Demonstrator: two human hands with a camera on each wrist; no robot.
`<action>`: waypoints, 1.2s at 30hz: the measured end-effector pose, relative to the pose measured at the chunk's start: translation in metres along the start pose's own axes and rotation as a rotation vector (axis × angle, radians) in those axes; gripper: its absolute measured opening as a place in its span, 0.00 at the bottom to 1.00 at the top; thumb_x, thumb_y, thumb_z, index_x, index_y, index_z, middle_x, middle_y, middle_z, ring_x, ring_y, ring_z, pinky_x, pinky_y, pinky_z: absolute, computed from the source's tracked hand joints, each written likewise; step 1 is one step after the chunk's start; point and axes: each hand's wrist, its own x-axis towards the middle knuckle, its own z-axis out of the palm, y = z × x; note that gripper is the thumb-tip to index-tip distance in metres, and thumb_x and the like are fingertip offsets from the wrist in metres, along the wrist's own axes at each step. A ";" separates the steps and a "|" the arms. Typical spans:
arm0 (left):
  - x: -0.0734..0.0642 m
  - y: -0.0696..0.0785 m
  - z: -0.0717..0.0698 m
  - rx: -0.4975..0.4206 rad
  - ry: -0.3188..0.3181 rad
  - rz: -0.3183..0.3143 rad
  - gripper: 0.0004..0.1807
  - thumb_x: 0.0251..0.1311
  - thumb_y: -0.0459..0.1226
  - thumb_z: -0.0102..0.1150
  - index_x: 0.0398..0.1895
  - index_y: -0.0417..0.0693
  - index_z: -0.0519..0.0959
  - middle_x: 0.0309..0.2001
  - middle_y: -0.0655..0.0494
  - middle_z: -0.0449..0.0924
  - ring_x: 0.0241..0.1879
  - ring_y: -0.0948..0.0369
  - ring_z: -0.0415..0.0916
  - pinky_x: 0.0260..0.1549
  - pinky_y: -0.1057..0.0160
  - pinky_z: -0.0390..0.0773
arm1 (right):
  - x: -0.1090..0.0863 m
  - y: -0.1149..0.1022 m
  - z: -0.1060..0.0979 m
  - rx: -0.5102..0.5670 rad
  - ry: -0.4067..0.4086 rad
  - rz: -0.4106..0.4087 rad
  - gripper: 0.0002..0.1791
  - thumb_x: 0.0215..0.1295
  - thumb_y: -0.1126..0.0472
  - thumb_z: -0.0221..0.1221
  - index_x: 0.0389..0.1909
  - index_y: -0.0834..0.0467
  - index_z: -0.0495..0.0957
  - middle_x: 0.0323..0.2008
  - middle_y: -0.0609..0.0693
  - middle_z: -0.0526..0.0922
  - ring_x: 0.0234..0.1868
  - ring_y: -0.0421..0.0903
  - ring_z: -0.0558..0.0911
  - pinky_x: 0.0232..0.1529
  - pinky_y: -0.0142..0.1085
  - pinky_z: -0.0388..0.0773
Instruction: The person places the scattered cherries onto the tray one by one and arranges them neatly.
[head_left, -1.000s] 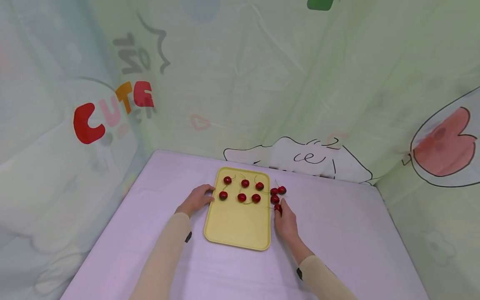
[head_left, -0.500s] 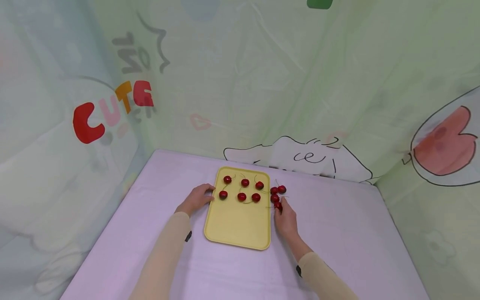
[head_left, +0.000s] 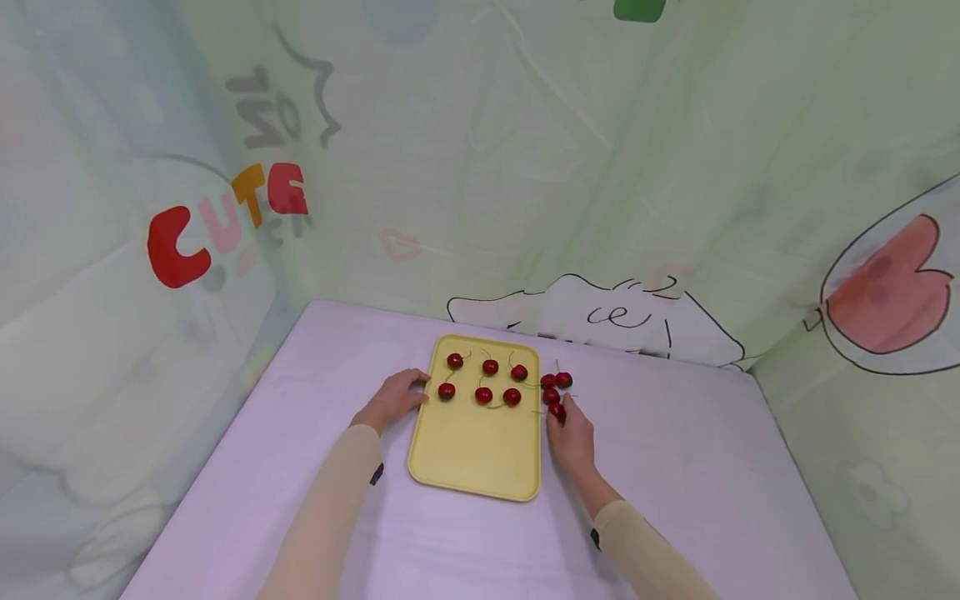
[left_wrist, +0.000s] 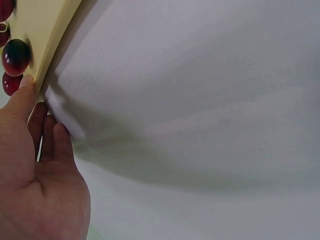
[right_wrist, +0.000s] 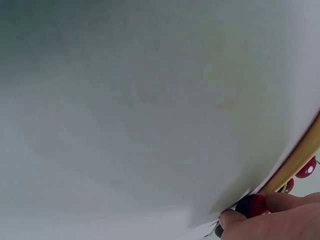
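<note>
In the head view a yellow tray (head_left: pixel 475 454) lies on the table with several red cherries (head_left: pixel 483 396) in two rows on its far half. My left hand (head_left: pixel 390 400) rests at the tray's left edge. In the left wrist view its thumb (left_wrist: pixel 22 95) touches the rim, and the other fingers extend along the outside. Beside the tray's right edge, my right hand (head_left: pixel 572 437) pinches a dark red cherry (right_wrist: pixel 251 205) between thumb and finger. A cluster of loose cherries (head_left: pixel 551 382) sits just beyond that hand, outside the tray.
Lilac cloth covers the table (head_left: pixel 675 467). Printed curtains (head_left: pixel 480 167) hang behind it and along both sides. The cherries' thin stems point in different directions, and some reach across the tray's right rim.
My right hand has shifted slightly away from me with the cherry, closer to the loose cluster, and a stem there has tilted. The left hand and tray stay in place.
</note>
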 end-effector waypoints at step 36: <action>-0.001 0.001 -0.001 -0.010 -0.005 -0.007 0.21 0.66 0.35 0.59 0.62 0.42 0.73 0.64 0.47 0.71 0.69 0.50 0.61 0.70 0.52 0.59 | -0.033 -0.114 0.020 0.101 0.000 -0.322 0.28 0.63 0.70 0.63 0.64 0.70 0.69 0.61 0.65 0.74 0.60 0.58 0.76 0.56 0.48 0.78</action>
